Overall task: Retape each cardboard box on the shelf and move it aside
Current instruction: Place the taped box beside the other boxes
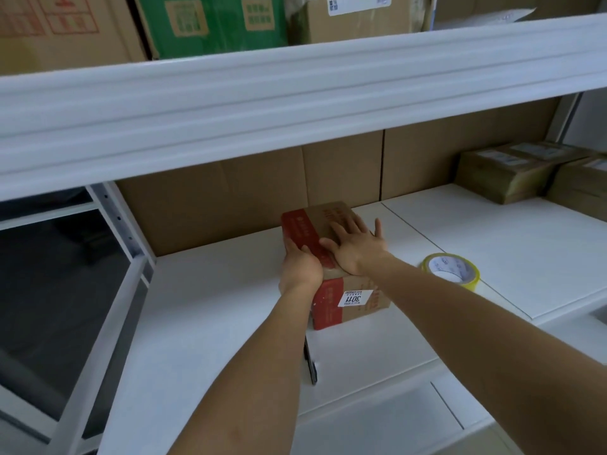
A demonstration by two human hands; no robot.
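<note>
A small brown cardboard box (331, 303) with red printed bands and a white "3011" label stands in the middle of the white shelf (210, 307). My left hand (300, 267) grips the box's left top edge, fingers curled over the side. Flat on the box's top lies my right hand (356, 246), fingers spread, palm pressing down. A roll of yellowish clear tape (450, 270) lies on the shelf just right of the box, touched by neither hand.
Two taped boxes (512, 174) sit at the shelf's far right. Cardboard sheets (230, 198) line the back wall. The upper shelf's white beam (295, 93) overhangs, with larger boxes above. A dark thin object (311, 364) lies on the shelf under my left forearm.
</note>
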